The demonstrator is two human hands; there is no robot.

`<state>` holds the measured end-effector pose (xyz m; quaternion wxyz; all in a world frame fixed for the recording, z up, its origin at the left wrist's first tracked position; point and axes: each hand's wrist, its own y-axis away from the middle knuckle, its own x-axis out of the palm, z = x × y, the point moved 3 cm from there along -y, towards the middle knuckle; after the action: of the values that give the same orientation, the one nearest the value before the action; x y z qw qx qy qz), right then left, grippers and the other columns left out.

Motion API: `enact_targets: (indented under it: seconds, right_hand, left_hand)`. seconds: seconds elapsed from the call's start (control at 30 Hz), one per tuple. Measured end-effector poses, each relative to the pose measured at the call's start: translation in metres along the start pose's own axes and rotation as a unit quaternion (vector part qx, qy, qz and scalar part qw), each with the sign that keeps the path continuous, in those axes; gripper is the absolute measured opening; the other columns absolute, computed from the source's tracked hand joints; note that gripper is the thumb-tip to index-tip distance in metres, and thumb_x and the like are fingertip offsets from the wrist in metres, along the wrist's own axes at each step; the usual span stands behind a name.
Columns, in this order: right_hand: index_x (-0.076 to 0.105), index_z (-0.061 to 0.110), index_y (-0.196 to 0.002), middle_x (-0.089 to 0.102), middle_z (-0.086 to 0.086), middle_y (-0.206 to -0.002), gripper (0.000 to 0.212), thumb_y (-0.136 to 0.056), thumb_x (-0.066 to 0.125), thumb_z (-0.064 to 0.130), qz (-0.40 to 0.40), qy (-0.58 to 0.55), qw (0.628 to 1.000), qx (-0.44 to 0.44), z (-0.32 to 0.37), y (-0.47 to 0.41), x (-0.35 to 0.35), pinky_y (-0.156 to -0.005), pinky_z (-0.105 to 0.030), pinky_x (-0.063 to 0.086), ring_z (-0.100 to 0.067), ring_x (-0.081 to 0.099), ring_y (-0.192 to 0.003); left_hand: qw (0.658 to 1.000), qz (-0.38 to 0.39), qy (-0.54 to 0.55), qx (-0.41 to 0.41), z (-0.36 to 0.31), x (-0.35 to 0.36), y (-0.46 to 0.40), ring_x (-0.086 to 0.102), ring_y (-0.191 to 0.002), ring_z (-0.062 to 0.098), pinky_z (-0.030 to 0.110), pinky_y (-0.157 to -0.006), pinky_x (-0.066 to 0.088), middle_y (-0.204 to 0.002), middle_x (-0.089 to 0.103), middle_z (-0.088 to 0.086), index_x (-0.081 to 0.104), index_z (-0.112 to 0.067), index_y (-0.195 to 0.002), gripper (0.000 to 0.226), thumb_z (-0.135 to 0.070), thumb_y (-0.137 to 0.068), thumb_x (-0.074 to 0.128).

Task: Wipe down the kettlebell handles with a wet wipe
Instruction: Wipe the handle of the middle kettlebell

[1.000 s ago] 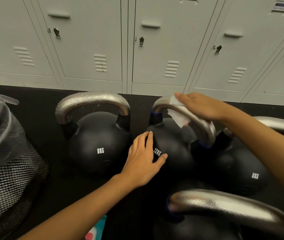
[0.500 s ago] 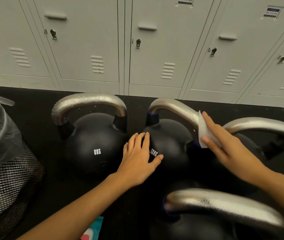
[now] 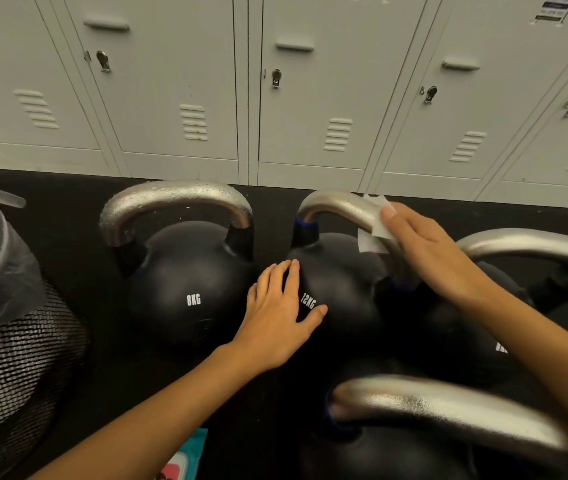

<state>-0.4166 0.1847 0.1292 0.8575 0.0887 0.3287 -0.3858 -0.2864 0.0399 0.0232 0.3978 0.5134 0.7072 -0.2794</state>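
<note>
Right hand [image 3: 428,251] covers most of the wet wipe [image 3: 374,220] and the 12KG kettlebell's handle [image 3: 338,206] beneath it (grip not discernible); nearest kettlebell [image 3: 448,417] blurred, cut by bottom edge; rightmost kettlebell's label [image 3: 500,347] hidden behind the forearm.

Brushed silver metal handles [image 3: 175,199] are seen on matt black kettlebells [image 3: 185,289]; lockers [image 3: 310,98] are painted smooth grey metal.

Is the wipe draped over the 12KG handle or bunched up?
Draped: the wet wipe wraps over the 12KG kettlebell handle, pressed by the right hand.
</note>
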Motion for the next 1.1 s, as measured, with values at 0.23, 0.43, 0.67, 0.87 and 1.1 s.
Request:
enact_targets:
  seconds: [0.23,0.43,0.67,0.87,1.1]
  right_hand:
    - [0.074,0.04,-0.102,0.073,0.011,-0.106,0.042,-0.088,0.041,0.061,0.013,-0.293,0.943,0.155,-0.044,0.033,0.011,-0.108,-0.029,0.034,0.001,0.064,-0.105]
    - [0.076,0.012,-0.093,0.074,-0.011,-0.1,0.06,-0.105,0.025,0.041,0.015,-0.313,0.937,0.152,-0.055,0.031,0.008,-0.097,-0.025,0.049,-0.015,0.068,-0.102]
    - [0.073,0.012,-0.098,0.069,-0.015,-0.109,0.036,-0.09,0.05,0.039,0.011,-0.213,0.965,0.149,-0.071,0.029,0.018,-0.108,-0.05,0.039,-0.032,0.063,-0.11]
    - [0.071,0.03,-0.111,0.071,0.002,-0.114,0.038,-0.1,0.037,0.043,-0.02,-0.182,0.969,0.166,-0.072,0.039,0.018,-0.115,-0.048,0.032,-0.017,0.06,-0.117]
    - [0.065,0.054,-0.11,0.069,0.023,-0.108,0.03,-0.103,0.038,0.042,-0.049,-0.062,0.995,0.052,-0.026,0.049,-0.005,-0.101,-0.015,0.038,0.005,0.058,-0.112]
  left_hand:
    - [1.0,-0.001,0.008,0.003,-0.001,-0.001,0.001,0.0,-0.147,0.016,0.042,-0.12,0.012,-0.159,0.006,-0.001,0.001,-0.014,-0.154,0.083,-0.055,-0.095,0.043]
    - [1.0,0.009,0.024,0.004,-0.002,-0.001,0.002,-0.001,-0.146,0.014,0.039,-0.12,0.011,-0.16,0.003,-0.002,-0.001,-0.015,-0.154,0.083,-0.054,-0.096,0.043]
    - [1.0,0.021,0.014,0.009,-0.001,-0.005,0.003,-0.002,-0.147,0.016,0.039,-0.119,0.009,-0.16,0.002,-0.002,-0.002,-0.016,-0.154,0.082,-0.054,-0.096,0.042]
    - [0.999,0.037,0.001,0.008,0.0,-0.007,0.005,-0.002,-0.146,0.018,0.042,-0.118,0.01,-0.16,0.002,-0.003,-0.002,-0.018,-0.154,0.081,-0.052,-0.097,0.042]
    - [0.999,0.051,0.007,0.009,0.001,-0.01,0.004,-0.003,-0.147,0.017,0.042,-0.118,0.01,-0.161,0.0,-0.003,-0.003,-0.017,-0.154,0.081,-0.049,-0.097,0.044]
